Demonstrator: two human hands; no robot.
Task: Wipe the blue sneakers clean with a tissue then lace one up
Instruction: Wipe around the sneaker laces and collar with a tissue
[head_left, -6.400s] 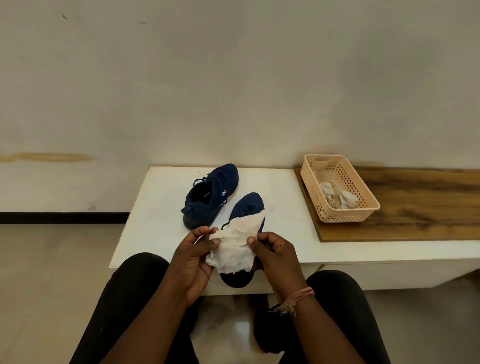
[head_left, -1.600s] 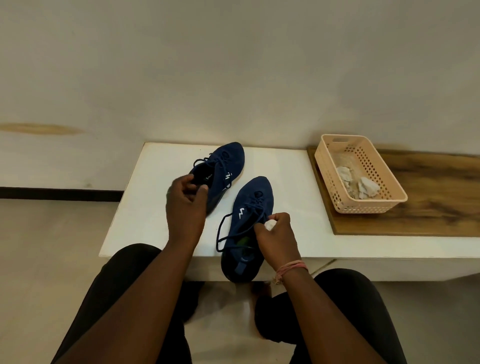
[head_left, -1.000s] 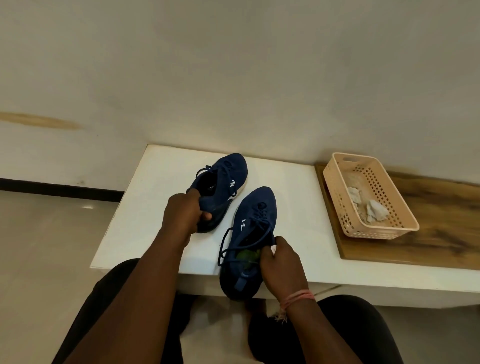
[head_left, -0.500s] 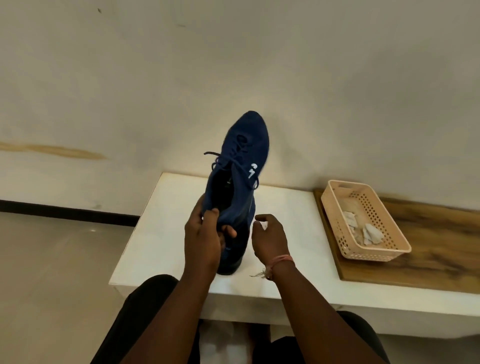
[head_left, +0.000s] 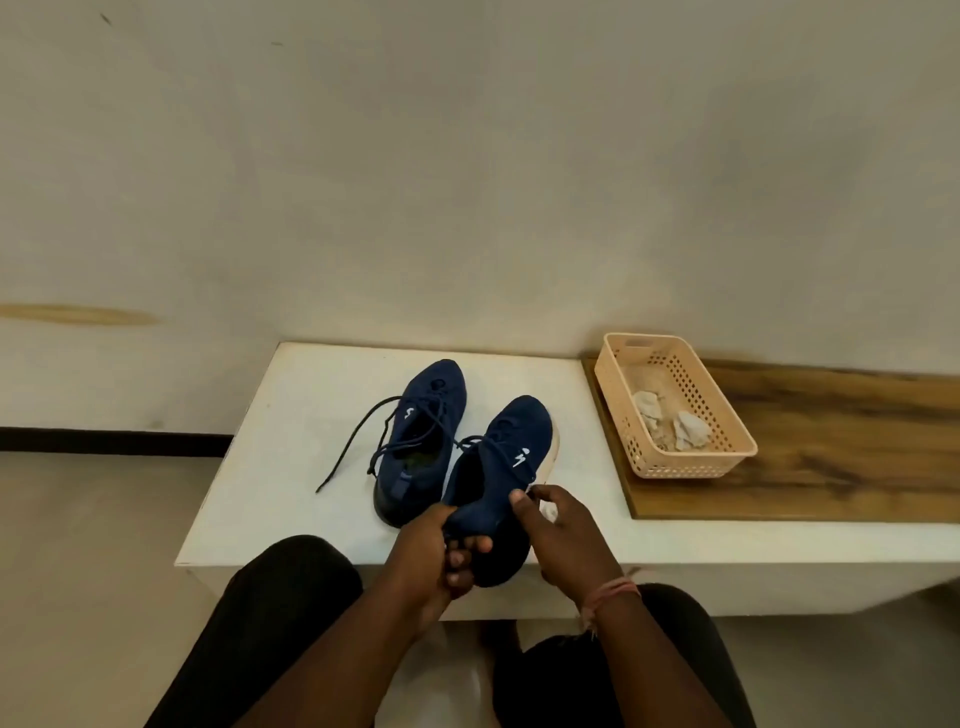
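**Lifted sneaker now down on desk beside the other, both hands on its heel**

Half a second back the left hand held one sneaker up, toe high; now that right sneaker (head_left: 511, 457) lies on the white desk (head_left: 291, 415), heel overhanging the near edge. Left hand (head_left: 434, 558) grips the heel, fingers curled under it. Right hand (head_left: 563, 530) pinches the collar with the thumb; a bit of white tissue (head_left: 548, 512) shows under its fingers.

Left sneaker (head_left: 421, 436) sits just beside, touching the other, laces loose, one lace end (head_left: 337, 462) trailing left over the desk. Both are navy knit fabric, with dark soles and small white logos.

Peach perforated plastic basket (head_left: 727, 441) on wood-grain board (head_left: 831, 447), right, well apart from the shoes, holds crumpled used tissues (head_left: 688, 431). Red thread bracelet (head_left: 613, 592) on right wrist. Black-trousered knees at the bottom.
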